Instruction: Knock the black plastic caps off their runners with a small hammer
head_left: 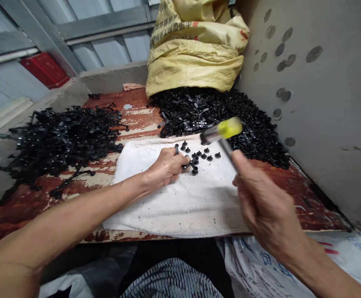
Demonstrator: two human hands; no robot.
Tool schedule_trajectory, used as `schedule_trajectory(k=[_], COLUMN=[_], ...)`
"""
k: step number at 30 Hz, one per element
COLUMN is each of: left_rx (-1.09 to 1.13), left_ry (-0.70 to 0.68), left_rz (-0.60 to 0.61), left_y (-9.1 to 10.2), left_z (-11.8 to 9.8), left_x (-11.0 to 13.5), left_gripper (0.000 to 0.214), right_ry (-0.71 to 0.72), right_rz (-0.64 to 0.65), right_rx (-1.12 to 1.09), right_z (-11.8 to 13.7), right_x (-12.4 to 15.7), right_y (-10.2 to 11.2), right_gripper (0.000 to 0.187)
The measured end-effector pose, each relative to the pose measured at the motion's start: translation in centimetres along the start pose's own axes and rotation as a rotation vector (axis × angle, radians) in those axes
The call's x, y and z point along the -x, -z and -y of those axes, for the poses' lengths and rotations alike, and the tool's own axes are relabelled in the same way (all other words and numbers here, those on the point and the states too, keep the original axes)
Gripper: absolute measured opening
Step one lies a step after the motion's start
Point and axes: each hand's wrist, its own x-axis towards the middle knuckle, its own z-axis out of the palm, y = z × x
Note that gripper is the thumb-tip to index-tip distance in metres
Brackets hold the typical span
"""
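Observation:
My left hand (pixel 168 165) rests on a folded white cloth (pixel 180 207), its fingers closed on a branched black plastic part (pixel 191 164). Small round black caps (pixel 204 156), several of them, lie scattered on the cloth just beyond and to the right of those fingers. My right hand (pixel 262 203) is wrapped round the handle of a mallet (pixel 222 131), which has a yellow end and a dark end. The mallet head, smeared by motion, is raised above the right side of the cloth, apart from the part in my left hand.
Left on the worn red-brown table (pixel 102 194) is a heap of branched black parts (pixel 65 136). A yellow woven sack (pixel 195 54) spills a larger pile of black pieces (pixel 254 124) at the back right. A grey panel (pixel 329 103) bounds the right side; a red box (pixel 45 70) sits back left.

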Motion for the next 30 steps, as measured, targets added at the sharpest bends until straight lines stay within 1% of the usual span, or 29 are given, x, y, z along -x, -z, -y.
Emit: schedule_trajectory(k=[2,3,4,7,8,9,11,12,13,16,17,18,20,21,22,24,25,26,28,29,30], left_rx=[-0.006,-0.004,0.0,0.021,0.023,0.023,0.025,0.025,0.027,0.03,0.029,0.029,0.029,0.03,0.031,0.036,0.038,0.04,0.045,0.048,0.052], left_ry=[-0.001,-0.004,-0.004,-0.004,-0.004,-0.008,-0.014,-0.012,-0.01,-0.011,-0.015,-0.02,-0.02,-0.013,-0.004,0.01,0.012,0.011,0.004,0.007,0.011], left_rz=[-0.006,-0.005,0.0,0.029,0.032,0.033,0.024,0.017,0.014,0.014,0.018,0.018,0.012,0.007,0.003,0.003,0.006,0.012,0.022,0.023,0.021], left_y=[-0.01,0.0,0.0,-0.02,-0.04,-0.07,-0.1,-0.1,-0.09,-0.02,-0.01,-0.02,-0.09,-0.14,-0.18,-0.25,-0.26,-0.27,-0.3,-0.33,-0.36], left_z=[0.0,0.02,0.06,0.19,0.22,0.23,0.24,0.24,0.25,0.38,0.43,0.49,0.56,0.57,0.57,0.56,0.57,0.58,0.64,0.68,0.71], left_x=[-0.04,-0.06,-0.08,-0.16,-0.17,-0.17,-0.15,-0.14,-0.13,-0.18,-0.21,-0.25,-0.31,-0.33,-0.34,-0.35,-0.36,-0.37,-0.42,-0.46,-0.5], left_gripper=[0.024,0.025,0.025,0.024,0.024,0.024,0.026,0.026,0.026,0.025,0.025,0.025,0.026,0.027,0.027,0.028,0.028,0.028,0.027,0.027,0.027], right_ry=[-0.002,0.003,0.015,0.04,0.045,0.049,0.056,0.059,0.06,0.041,0.035,0.037,0.04,0.043,0.039,0.012,0.003,-0.006,0.0,0.006,0.005], right_rz=[0.127,0.156,0.139,-0.026,-0.029,0.012,0.147,0.179,0.158,-0.022,-0.032,0.004,0.151,0.176,0.154,0.058,0.043,0.064,0.17,0.189,0.168], right_rx=[0.047,0.058,0.053,0.03,0.054,0.088,0.147,0.147,0.12,0.04,0.051,0.082,0.149,0.144,0.117,0.069,0.074,0.102,0.153,0.145,0.116], right_z=[-0.2,-0.3,-0.36,-0.31,-0.29,-0.3,-0.35,-0.34,-0.28,-0.03,-0.04,-0.12,-0.45,-0.61,-0.73,-0.8,-0.78,-0.75,-0.73,-0.75,-0.78], right_x=[0.13,0.18,0.21,0.18,0.15,0.11,0.06,0.05,0.05,0.16,0.21,0.24,0.25,0.23,0.19,0.13,0.13,0.16,0.3,0.41,0.54], right_y=[-0.02,-0.02,0.0,0.09,0.1,0.09,0.1,0.14,0.2,0.29,0.26,0.2,0.09,0.09,0.13,0.25,0.3,0.31,0.19,0.09,-0.02], right_gripper=[0.061,0.06,0.061,0.068,0.068,0.066,0.061,0.06,0.061,0.068,0.068,0.066,0.061,0.059,0.059,0.059,0.059,0.059,0.057,0.056,0.057])
